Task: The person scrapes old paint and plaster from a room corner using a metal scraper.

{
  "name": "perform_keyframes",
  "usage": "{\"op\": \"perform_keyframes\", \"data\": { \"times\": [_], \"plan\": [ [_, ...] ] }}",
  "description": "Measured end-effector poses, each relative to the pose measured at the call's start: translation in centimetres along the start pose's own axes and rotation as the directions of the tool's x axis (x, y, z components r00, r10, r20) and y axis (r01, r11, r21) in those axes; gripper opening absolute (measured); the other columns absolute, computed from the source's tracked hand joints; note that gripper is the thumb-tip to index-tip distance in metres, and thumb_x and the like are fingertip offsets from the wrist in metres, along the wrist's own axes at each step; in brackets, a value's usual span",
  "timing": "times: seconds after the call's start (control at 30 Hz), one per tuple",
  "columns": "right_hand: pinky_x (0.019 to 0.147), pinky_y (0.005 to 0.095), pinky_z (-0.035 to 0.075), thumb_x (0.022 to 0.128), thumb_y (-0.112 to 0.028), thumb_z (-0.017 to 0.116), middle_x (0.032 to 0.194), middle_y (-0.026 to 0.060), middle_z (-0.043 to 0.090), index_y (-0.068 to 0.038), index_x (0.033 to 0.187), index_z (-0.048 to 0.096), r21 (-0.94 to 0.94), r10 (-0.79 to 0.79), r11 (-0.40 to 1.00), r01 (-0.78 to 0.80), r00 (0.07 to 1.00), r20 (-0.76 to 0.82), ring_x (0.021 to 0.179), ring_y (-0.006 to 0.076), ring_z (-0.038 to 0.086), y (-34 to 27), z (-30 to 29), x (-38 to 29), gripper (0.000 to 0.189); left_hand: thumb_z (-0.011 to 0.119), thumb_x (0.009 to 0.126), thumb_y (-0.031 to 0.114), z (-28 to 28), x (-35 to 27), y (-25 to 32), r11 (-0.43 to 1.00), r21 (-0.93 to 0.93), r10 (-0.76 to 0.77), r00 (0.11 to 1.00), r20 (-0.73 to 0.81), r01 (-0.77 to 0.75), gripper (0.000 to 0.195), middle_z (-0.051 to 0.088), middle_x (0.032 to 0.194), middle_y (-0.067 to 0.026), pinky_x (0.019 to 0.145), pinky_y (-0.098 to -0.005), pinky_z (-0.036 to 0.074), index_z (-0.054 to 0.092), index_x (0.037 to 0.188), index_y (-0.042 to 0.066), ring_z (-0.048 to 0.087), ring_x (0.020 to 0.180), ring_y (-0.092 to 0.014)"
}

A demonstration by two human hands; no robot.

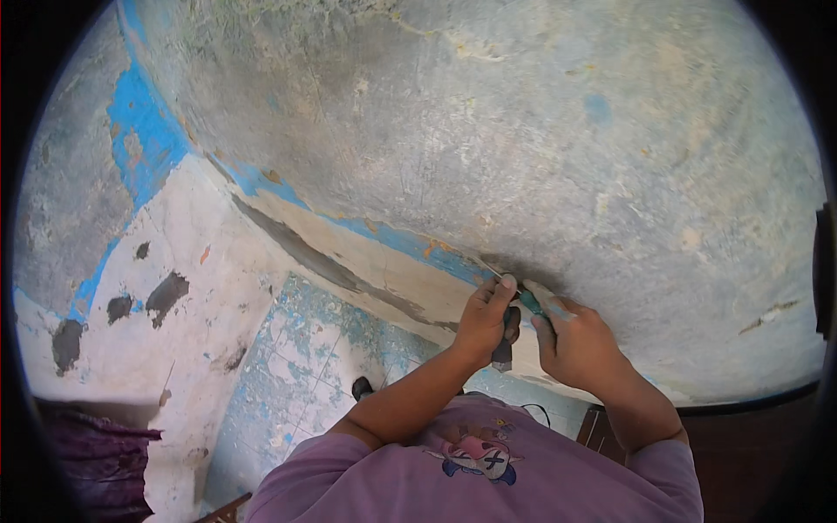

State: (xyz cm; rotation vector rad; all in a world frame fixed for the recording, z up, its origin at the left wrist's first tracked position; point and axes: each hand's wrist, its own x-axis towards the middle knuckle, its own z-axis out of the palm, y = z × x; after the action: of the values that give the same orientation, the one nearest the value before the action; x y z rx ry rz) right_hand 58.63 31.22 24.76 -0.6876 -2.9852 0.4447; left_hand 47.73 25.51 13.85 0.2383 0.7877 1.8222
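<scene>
My right hand grips the green handle of a screwdriver-like tool, its thin metal shaft pointing up and left toward the wall. My left hand pinches that shaft between thumb and finger, and its lower fingers hold a dark-handled tool with a flat end pointing down. Both hands are close together in front of the grey plastered wall. The tip lies near the blue paint strip along the wall; whether it touches cannot be told.
A pale wall with grey patches stands at the left. Below are paint-spattered floor tiles, with a dark shoe on them. A purple cloth hangs at lower left. A dark brown surface lies at lower right.
</scene>
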Motion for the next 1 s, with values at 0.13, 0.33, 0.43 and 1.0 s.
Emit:
{"op": "perform_keyframes", "data": {
  "times": [0.13,0.33,0.43,1.0],
  "plan": [
    [0.069,0.0459,0.050,0.084,-0.013,0.051,0.087,0.0258,0.061,0.001,0.120,0.050,0.037,-0.057,0.997,0.062,0.992,-0.109,0.073,0.0403,0.061,1.0,2.9,1.8,0.038,0.047,0.092,0.047,-1.2,1.1,-0.8,0.997,-0.079,0.026,0.999,0.026,-0.024,0.041,0.050,0.064,-0.0031,0.039,-0.0248,0.036,0.050,0.089,0.007,0.041,0.041,-0.009],
    [0.063,0.0432,0.051,0.085,-0.012,0.050,0.086,0.0241,0.061,0.005,0.115,0.050,0.013,0.056,0.998,-0.054,0.992,-0.112,0.068,0.0382,0.062,0.6,4.4,1.1,0.035,0.034,0.089,0.064,-2.1,1.0,-0.4,0.931,-0.246,-0.248,0.962,0.110,0.268,0.061,0.046,0.052,-0.0030,0.037,-0.0245,0.031,0.053,0.088,0.006,0.037,0.038,-0.010],
    [0.058,0.0414,0.052,0.086,-0.012,0.049,0.085,0.0239,0.061,0.007,0.118,0.045,0.104,0.149,0.984,-0.146,0.989,-0.024,0.064,0.0376,0.062,-0.5,4.1,1.9,0.038,0.035,0.089,0.063,-2.9,2.1,-1.6,0.856,-0.385,-0.270,0.934,0.232,0.343,0.059,0.046,0.052,-0.0027,0.037,-0.0241,0.031,0.054,0.087,0.007,0.036,0.038,-0.010],
    [0.059,0.0431,0.053,0.086,-0.008,0.046,0.104,0.0295,0.055,0.010,0.128,0.032,0.074,0.182,0.980,-0.186,0.982,0.050,0.072,0.0410,0.061,-2.1,4.0,2.1,0.048,0.035,0.090,0.061,-1.1,2.1,-1.3,0.797,-0.528,-0.265,0.955,0.131,0.293,0.053,0.056,0.074,-0.0022,0.047,-0.0225,0.040,0.054,0.095,0.012,0.051,0.057,-0.010]
  ]
}}
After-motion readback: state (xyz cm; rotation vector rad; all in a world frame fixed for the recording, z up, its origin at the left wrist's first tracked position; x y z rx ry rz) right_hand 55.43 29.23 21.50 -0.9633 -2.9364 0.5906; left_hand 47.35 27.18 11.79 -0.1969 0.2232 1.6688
